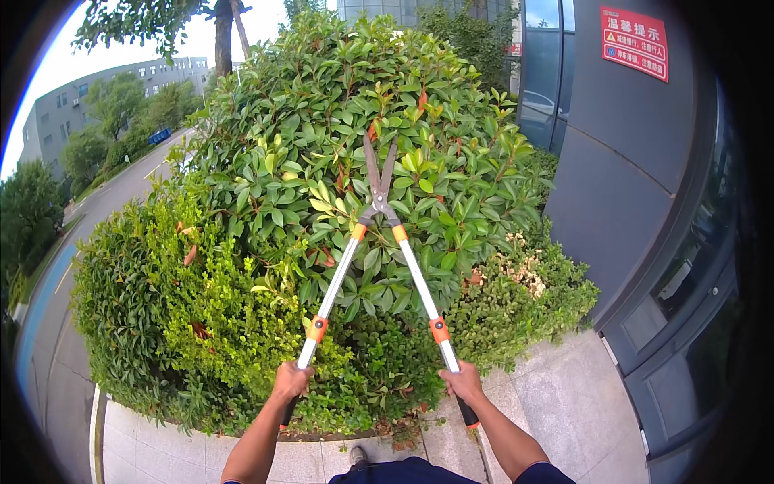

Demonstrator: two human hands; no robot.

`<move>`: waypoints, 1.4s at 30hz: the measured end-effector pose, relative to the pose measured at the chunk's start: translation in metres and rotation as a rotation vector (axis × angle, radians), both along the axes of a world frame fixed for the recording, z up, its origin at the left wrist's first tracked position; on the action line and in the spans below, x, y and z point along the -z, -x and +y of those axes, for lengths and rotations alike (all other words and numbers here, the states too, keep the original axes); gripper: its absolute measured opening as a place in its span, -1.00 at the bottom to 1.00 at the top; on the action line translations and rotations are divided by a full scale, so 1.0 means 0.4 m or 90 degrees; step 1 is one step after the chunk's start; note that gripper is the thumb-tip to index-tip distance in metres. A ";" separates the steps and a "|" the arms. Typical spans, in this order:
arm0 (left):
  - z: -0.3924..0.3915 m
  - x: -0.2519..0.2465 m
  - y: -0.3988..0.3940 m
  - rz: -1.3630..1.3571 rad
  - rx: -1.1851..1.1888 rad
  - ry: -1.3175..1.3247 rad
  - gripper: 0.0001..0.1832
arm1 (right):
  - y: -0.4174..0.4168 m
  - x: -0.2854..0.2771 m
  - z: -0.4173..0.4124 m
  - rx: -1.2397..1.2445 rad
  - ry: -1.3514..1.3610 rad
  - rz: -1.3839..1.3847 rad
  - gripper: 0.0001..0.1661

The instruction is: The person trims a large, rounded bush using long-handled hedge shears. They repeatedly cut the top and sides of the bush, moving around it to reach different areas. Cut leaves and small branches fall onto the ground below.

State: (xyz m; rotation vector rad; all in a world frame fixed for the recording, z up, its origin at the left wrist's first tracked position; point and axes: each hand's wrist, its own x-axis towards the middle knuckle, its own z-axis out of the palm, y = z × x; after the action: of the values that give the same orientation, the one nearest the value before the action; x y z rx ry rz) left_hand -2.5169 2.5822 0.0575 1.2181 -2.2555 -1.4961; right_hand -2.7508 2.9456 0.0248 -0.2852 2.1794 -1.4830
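Long-handled hedge shears (380, 198) reach out over a large leafy shrub (302, 133), with their two blades parted in a narrow V among its upper leaves. My left hand (291, 381) is closed around the left handle, near its black grip. On the right handle, my right hand (462, 382) grips at about the same height. Both handles are silver tubes with orange collars, spread wide apart at my hands. Whether a leaf lies between the blades is hard to tell. A few reddish-brown leaves show close to the blade tips.
A lower yellow-green hedge (230, 314) borders the shrub at the front left, and a small-leaved hedge (520, 302) with dry brown patches at the right. Stone paving (562, 393) runs beside a dark grey wall (623, 145) bearing a red sign (635, 43). A road (109, 212) passes at left.
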 end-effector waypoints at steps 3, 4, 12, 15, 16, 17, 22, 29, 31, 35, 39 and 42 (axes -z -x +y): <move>-0.075 -0.063 0.117 0.044 0.020 -0.021 -0.72 | 0.076 -0.108 -0.090 -0.009 0.062 -0.009 -0.77; -0.083 -0.090 0.161 0.048 0.019 -0.042 -0.72 | 0.110 -0.125 -0.116 -0.004 0.069 -0.010 -0.78; 0.101 0.006 0.233 0.141 -0.018 -0.112 -0.75 | -0.057 0.024 -0.299 0.097 0.044 0.115 -0.71; 0.150 0.080 0.140 0.130 -0.023 -0.091 -0.75 | -0.108 0.066 -0.200 0.090 0.029 0.150 -0.67; 0.170 0.092 0.103 0.135 -0.030 -0.103 -0.75 | -0.130 0.085 -0.159 0.092 0.003 0.183 -0.65; 0.187 0.109 0.064 0.141 -0.020 -0.101 -0.75 | -0.152 0.106 -0.116 0.095 -0.023 0.218 -0.62; 0.158 0.366 -0.229 -0.018 -0.059 0.096 -0.70 | -0.255 0.234 0.154 0.221 -0.233 0.263 -0.49; 0.300 0.478 -0.458 -0.121 0.019 0.089 -0.75 | -0.422 0.405 0.494 0.173 -0.387 0.285 -0.57; 0.346 0.367 -0.418 -0.151 -0.014 0.034 -0.68 | -0.391 0.346 0.467 0.147 -0.390 0.144 -0.47; 0.263 0.485 -0.317 -0.242 -0.005 0.085 -0.56 | -0.312 0.378 0.376 0.140 -0.357 0.102 -0.42; 0.196 0.360 -0.133 -0.238 0.031 0.102 -0.55 | -0.227 0.381 0.218 0.162 -0.309 0.073 -0.46; 0.145 0.267 -0.050 -0.215 0.026 0.147 -0.52 | -0.176 0.318 0.118 0.168 -0.225 0.037 -0.48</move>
State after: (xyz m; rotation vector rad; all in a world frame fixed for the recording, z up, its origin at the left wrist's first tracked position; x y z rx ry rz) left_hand -2.4971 2.6403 -0.0495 1.4485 -2.5901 -1.0660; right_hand -2.6803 2.9928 -0.1023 0.0845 2.5512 -1.1936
